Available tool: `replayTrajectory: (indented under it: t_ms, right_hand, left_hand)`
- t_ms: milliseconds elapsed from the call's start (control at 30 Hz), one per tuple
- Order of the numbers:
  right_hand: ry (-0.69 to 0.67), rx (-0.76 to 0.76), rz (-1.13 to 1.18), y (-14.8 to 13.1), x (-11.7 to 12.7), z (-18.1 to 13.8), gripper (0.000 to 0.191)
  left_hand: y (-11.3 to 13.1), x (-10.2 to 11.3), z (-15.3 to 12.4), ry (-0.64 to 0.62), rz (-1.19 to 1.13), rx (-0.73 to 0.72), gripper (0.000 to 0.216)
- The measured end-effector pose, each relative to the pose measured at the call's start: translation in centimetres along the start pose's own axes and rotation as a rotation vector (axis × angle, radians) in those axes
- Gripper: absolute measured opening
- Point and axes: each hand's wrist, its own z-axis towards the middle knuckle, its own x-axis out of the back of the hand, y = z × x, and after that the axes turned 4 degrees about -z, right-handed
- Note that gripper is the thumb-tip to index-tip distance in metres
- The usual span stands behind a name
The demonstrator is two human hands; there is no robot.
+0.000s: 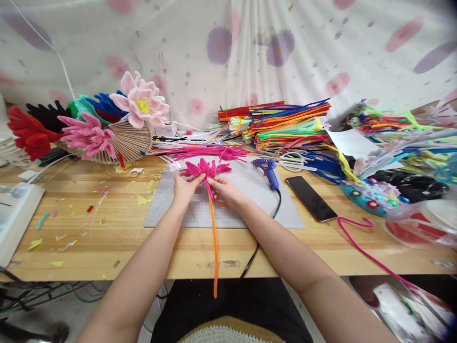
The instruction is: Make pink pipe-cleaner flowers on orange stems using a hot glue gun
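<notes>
Bundled pipe cleaners (289, 125) are blocking the far side, a glue gun (270, 171) the right, an orange stem (214, 233) the near middle; leftward, the scrap-strewn table (117, 224) is leaving passing room

White curtain (185, 28) with pink and purple blotches across the top, pale wooden table (117, 247) spanning the middle, soft light

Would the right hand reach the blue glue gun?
Probably yes, if the right hand lets go of the magenta flower first; the blue glue gun lies on the grey mat with nothing visibly blocking it.
</notes>
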Motion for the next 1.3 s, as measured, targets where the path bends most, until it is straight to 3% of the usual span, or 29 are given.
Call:
replayTrajectory:
  t_ms: [167, 400, 567, 800, 1000, 1067, 1167, 1300]
  right_hand:
    - [-0.013, 0.001, -0.003, -0.2, 0.0, -0.2, 0.042]
    - [-0.033, 0.002, -0.071, -0.3, 0.2, -0.1, 0.040]
    - [-0.030, 0.014, -0.186, -0.7, 0.3, 0.1, 0.041]
    - [-0.004, 0.066, -0.239, -0.9, 0.2, 0.1, 0.045]
    - [-0.024, 0.040, -0.145, -0.9, 0.0, 0.0, 0.043]
    - [-0.036, 0.039, -0.053, -0.9, 0.1, 0.0, 0.043]
    - [-0.059, 0.020, 0.049, -1.2, 0.2, -0.2, 0.040]
    - [-0.110, -0.031, 0.059, -1.6, 0.3, -0.6, 0.038]
  left_hand:
    - [0.6, 0.1, -0.3, -0.049, 0.095, 0.072, 0.069]
    - [1.0, -0.6, -1.3, -0.242, -0.083, 0.085, 0.062]
    - [0.6, -0.9, -1.3, -0.207, -0.114, -0.015, 0.060]
    - [0.2, -0.8, -1.0, -0.189, -0.056, -0.091, 0.040]
    - [1.0, -1.1, -1.6, -0.064, -0.117, 0.090, 0.046]
    - [1.3, -1.1, -1.9, -0.132, -0.141, 0.215, 0.039]
    - [1.5, -1.1, -2.4, -0.375, -0.191, 0.373, 0.036]
    - [1.5, -1.1, -2.7, -0.529, -0.314, 0.418, 0.034]
